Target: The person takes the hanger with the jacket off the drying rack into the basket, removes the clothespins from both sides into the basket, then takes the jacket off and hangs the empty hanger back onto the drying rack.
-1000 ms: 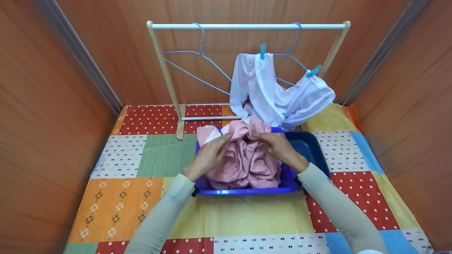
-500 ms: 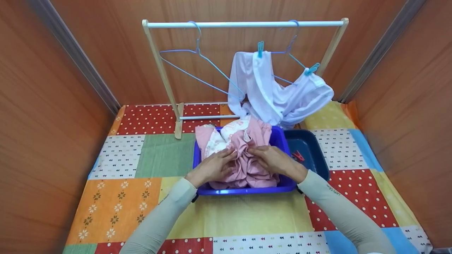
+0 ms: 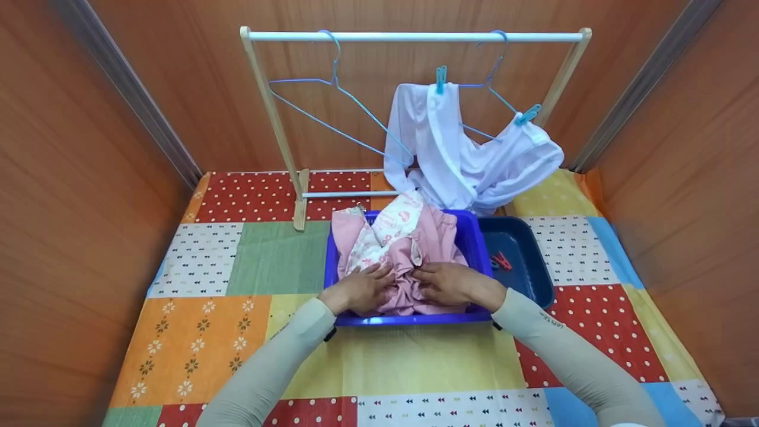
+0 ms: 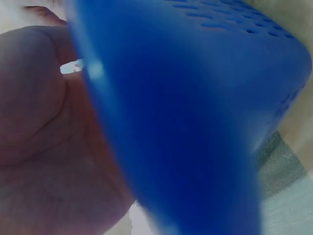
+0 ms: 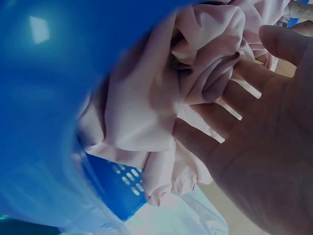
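Observation:
A crumpled pink garment (image 3: pixel 439 234) with a white printed panel (image 3: pixel 398 220) fills the blue-purple basket (image 3: pixel 409 320). My left hand (image 3: pixel 364 292) lies on the garment's near left part, fingers reaching toward the middle. Opposite it, my right hand (image 3: pixel 446 284) rests on the near right folds. The right wrist view shows that hand (image 5: pixel 254 132) with its fingers extended against the pink cloth (image 5: pixel 139 107). In the left wrist view, the basket wall (image 4: pixel 161 112) covers most of the picture and hides the left fingertips; the palm (image 4: pixel 54 142) shows beside it.
A rack (image 3: pixel 379 37) stands behind the basket, carrying a bare hanger (image 3: pixel 335 83) and a white garment (image 3: pixel 442 136) held by teal clothespins (image 3: pixel 440 80). Right of the basket sits a dark tray (image 3: pixel 525 261) with a red clothespin (image 3: pixel 501 261). Patchwork cloth (image 3: pixel 284 255) covers the table.
Both hands have come down and nearer from the garment's raised upper part. They no longer pinch the pink cloth, which lies lower, exposing more of the white printed panel.

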`<state>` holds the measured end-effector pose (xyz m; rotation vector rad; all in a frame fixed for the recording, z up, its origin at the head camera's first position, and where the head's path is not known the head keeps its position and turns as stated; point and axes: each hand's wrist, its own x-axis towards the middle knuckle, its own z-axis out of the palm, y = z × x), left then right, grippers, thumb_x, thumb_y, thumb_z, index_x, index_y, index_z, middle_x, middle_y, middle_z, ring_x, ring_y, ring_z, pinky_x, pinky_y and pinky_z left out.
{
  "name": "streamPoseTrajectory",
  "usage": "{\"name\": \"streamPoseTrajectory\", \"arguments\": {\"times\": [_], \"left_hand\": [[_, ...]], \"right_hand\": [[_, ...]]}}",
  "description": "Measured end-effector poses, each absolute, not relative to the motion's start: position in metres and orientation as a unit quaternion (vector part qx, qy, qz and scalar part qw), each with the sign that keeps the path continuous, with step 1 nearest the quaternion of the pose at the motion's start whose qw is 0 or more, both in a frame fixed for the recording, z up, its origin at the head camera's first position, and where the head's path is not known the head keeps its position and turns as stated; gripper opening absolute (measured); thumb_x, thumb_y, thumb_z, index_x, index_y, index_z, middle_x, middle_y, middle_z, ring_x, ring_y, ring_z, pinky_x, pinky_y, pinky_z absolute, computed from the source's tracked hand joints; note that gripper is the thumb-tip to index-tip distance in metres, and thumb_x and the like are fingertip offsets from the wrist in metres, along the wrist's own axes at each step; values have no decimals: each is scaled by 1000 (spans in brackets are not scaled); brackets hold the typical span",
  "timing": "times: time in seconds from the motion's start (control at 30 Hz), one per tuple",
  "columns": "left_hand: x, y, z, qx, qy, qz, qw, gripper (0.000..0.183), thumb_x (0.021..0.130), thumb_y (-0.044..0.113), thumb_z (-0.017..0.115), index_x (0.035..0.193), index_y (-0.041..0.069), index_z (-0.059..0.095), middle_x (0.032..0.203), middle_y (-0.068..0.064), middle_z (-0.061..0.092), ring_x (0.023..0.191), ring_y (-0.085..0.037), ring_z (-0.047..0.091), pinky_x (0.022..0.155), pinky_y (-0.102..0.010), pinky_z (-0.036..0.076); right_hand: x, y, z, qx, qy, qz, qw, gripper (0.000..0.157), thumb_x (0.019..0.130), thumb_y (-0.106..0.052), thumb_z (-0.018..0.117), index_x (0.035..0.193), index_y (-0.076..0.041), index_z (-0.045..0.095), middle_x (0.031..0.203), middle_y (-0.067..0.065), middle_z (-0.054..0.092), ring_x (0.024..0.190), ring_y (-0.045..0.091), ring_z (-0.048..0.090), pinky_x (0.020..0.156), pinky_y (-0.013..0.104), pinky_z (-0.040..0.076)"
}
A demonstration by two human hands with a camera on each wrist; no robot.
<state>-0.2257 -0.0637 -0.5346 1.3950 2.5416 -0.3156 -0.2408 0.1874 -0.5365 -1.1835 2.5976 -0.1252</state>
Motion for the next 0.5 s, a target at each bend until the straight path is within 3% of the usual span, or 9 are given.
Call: {"name": "streamPoseTrajectory", "arguments": {"times": [0.13,0.3,0.5], "left_hand": [[-225,-65,-530,463,877,-62,113,43,100,31,51,137,10,58,156,-11,40,146,-34,33,117,-45,33],[-224,-71,-517,356,915,136,129,49,99,27,55,142,5,51,152,-17,44,140,-38,42,115,-47,35],[-234,-85,-493,268,935,223,63,45,98,28,58,138,7,55,139,-15,59,128,-35,56,107,-49,44]], "right_hand": [[-240,188,-533,-406,902,-41,140,53,100,-39,52,145,-12,48,147,10,52,135,30,50,110,45,41],[-240,194,-519,-399,908,-70,110,54,97,-34,59,145,-13,49,148,12,50,133,34,51,109,48,42],[-248,202,-490,-388,915,-101,48,48,95,-28,62,139,-9,56,145,12,53,131,34,52,109,49,42]]}}
